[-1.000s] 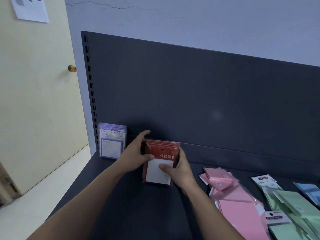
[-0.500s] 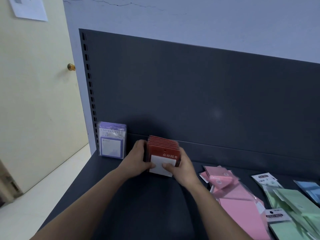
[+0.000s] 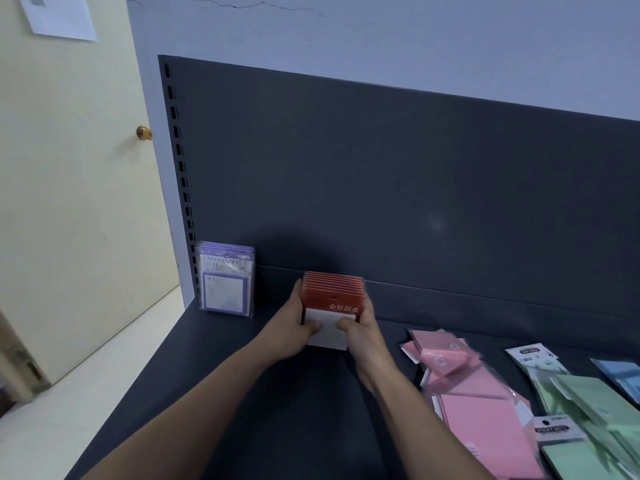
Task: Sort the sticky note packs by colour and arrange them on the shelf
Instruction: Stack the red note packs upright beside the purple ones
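Grey-black shelf board (image 3: 294, 427) fills the near part of my view, with both bare forearms reaching forward over it. To my near right, pink sticky note packs (image 3: 485, 424) lie flat in a loose, overlapping heap, the smaller ones at its far end. Just right of them lie green sticky note packs (image 3: 595, 400), also overlapping, some with white header cards. A blue sticky note pack (image 3: 620, 372) lies beyond the green ones at the frame's right edge.

Further in, my left hand (image 3: 294, 332) and right hand (image 3: 363, 337) clamp the red sticky note packs (image 3: 332, 299) from either side. The fingers are curled round the stack's edges and both thumbs press on the white front face of the nearest pack. The packs stand upright, one behind another, on the shelf board close to the back panel (image 3: 381, 185). I cannot tell whether the rearmost one touches it.

Left of the red stack, apart from it, purple sticky note packs (image 3: 227, 282) stand upright in the shelf's far left corner, against the back panel and just beside the slotted upright (image 3: 180, 161).

Beyond the panel is a pale wall (image 3: 381, 36) with a thin crack. A cream door (image 3: 69, 202) on the far left has a brass knob (image 3: 143, 132) and a paper sheet (image 3: 59, 15) stuck near its top.
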Demonstrator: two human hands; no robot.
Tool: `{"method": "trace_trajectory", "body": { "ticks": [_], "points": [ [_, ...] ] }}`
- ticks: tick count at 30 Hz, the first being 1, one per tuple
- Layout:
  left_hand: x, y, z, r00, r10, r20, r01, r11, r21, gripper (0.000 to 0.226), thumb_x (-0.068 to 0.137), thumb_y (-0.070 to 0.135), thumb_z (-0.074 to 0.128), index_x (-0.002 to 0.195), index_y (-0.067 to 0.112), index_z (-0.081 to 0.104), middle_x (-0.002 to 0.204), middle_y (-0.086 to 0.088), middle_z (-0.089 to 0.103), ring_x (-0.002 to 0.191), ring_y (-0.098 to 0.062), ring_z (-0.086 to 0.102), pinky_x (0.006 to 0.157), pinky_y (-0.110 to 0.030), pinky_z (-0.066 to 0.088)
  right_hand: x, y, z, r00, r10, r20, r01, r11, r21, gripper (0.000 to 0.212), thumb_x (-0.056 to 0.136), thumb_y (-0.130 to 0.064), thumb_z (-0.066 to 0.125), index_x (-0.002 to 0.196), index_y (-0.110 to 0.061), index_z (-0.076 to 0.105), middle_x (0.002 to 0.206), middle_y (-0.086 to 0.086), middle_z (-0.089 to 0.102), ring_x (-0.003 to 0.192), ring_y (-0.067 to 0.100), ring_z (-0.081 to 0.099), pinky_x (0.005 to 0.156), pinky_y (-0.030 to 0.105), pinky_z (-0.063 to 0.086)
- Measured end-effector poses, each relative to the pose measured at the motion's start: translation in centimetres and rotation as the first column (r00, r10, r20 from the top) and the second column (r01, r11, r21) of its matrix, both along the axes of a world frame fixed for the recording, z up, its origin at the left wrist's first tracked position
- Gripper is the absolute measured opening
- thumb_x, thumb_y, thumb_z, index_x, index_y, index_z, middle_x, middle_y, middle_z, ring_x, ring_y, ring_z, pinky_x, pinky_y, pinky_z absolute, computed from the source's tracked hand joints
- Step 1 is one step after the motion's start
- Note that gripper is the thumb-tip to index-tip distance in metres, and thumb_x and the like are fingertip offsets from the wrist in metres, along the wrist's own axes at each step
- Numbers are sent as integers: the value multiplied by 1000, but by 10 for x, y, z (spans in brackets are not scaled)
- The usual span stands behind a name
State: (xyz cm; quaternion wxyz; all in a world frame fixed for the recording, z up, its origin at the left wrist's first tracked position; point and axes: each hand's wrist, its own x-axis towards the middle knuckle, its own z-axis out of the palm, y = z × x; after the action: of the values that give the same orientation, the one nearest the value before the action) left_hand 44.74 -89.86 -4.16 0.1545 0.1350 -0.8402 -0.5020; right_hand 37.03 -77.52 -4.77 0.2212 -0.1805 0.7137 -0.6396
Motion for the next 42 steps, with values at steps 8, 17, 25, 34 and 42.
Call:
{"method": "trace_trajectory", "body": {
  "ticks": [8,17,25,34,42],
  "points": [
    [4,-5,2,992,130,7,-124,963,-238,48,86,21,68,129,25,47,111,5,50,106,-10,49,90,-22,37,-1,9,2,986,37,-164,-26,997,72,63,89,9,47,136,-32,40,118,-6,63,108,8,59,96,24,46],
    [-5,-6,12,975,217,48,-194,936,-295,46,83,25,70,126,20,55,114,-4,60,105,-16,57,85,-24,42,-16,8,6,979,-35,-201,58,992,109,31,90,-4,60,115,-23,61,105,-4,70,98,12,66,92,35,54],
    [-11,-8,13,966,226,123,-170,919,-355,45,89,30,63,131,19,51,117,-5,52,108,-17,52,89,-25,39,-19,6,10,978,-38,-207,72,985,157,22,91,-8,59,105,-25,59,105,-2,69,97,15,65,89,36,54],
    [-11,-9,14,964,222,144,-162,926,-340,43,91,29,61,131,19,51,116,-4,50,108,-18,52,89,-25,40,-18,1,7,959,-39,-282,103,971,214,24,90,-12,60,111,-23,63,105,-2,70,98,18,65,90,44,54],
    [-6,-9,13,964,206,166,-144,935,-324,45,88,30,65,130,20,51,118,-5,54,107,-17,53,90,-28,43,-13,9,7,925,46,-378,62,961,270,31,93,-16,57,122,-24,56,107,-7,66,99,14,63,86,34,53]
  ]
}}
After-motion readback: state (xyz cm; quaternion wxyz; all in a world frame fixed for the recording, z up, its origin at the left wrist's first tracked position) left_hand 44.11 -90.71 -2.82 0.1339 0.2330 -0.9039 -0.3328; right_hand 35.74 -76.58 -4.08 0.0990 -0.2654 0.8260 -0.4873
